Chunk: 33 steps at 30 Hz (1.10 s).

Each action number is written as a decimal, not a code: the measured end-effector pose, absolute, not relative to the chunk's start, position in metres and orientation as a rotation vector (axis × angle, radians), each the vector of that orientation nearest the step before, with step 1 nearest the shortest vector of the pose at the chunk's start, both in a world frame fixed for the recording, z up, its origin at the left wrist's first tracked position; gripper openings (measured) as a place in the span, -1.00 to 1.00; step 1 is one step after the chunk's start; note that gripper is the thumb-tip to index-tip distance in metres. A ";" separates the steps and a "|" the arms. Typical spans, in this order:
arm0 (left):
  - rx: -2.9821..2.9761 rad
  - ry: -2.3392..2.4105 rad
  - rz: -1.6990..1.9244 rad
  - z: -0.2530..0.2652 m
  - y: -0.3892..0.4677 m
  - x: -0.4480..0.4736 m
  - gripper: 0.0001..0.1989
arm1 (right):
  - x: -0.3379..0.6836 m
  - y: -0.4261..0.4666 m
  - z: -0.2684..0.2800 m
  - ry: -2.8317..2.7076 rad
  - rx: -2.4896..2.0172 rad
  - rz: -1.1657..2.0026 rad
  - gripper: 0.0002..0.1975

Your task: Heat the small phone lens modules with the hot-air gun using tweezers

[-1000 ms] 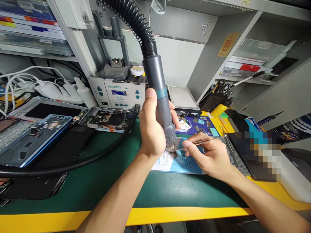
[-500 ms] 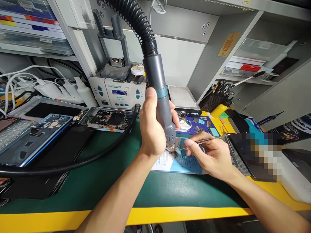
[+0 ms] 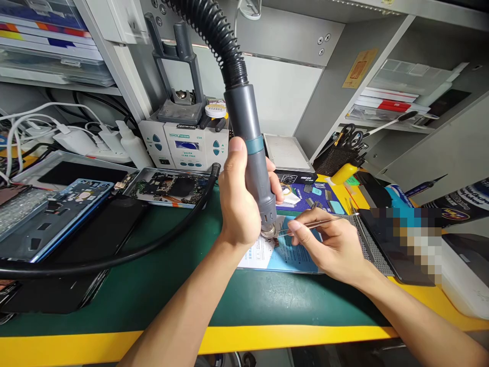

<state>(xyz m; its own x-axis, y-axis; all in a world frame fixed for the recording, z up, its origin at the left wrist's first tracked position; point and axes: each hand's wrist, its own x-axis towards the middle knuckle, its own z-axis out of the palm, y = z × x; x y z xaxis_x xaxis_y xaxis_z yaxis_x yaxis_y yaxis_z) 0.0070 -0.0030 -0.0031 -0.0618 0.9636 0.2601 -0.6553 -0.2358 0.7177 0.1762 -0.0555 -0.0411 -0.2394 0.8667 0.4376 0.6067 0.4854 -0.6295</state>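
My left hand [image 3: 240, 199] is wrapped round the grey handle of a hot air gun [image 3: 244, 112], its nozzle pointing down. A ribbed black hose runs up from the handle's top. Between thumb and fingers my right hand [image 3: 332, 239] pinches a pair of metal tweezers [image 3: 315, 223], whose tips reach in beside the nozzle. Under the nozzle lies a small brownish part [image 3: 276, 243], mostly hidden and too small to name. It rests on a blue and white printed sheet or packet [image 3: 294, 260] on the green mat [image 3: 171, 300].
A hot air station [image 3: 187, 148] with a small display stands behind. To the left are a tray of circuit boards [image 3: 171, 188], a blue phone frame [image 3: 72, 214] and a thick black hose [image 3: 153, 250] across the mat. A mesh holder [image 3: 334, 159] with scissors stands at back right.
Both hands keep almost the same place. The right hand and its tweezers have shifted very slightly to the left; the hot air gun stays over the same spot.
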 end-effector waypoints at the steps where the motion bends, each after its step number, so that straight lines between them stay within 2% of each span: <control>1: 0.852 0.496 1.626 -0.003 -0.003 0.007 -0.44 | 0.176 -0.055 -0.041 -1.958 -1.218 0.422 -0.77; 33: 0.875 0.518 1.594 -0.005 -0.004 0.008 -0.42 | 0.176 -0.055 -0.042 -1.970 -1.214 0.404 -0.79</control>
<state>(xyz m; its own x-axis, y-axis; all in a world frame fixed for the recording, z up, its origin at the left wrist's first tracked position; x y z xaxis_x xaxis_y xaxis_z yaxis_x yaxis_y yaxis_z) 0.0081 -0.0044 -0.0050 -0.0329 0.9669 0.2529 -0.6336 -0.2159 0.7429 0.1762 -0.0546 -0.0415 -0.2474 0.8603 0.4458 0.6152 0.4949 -0.6136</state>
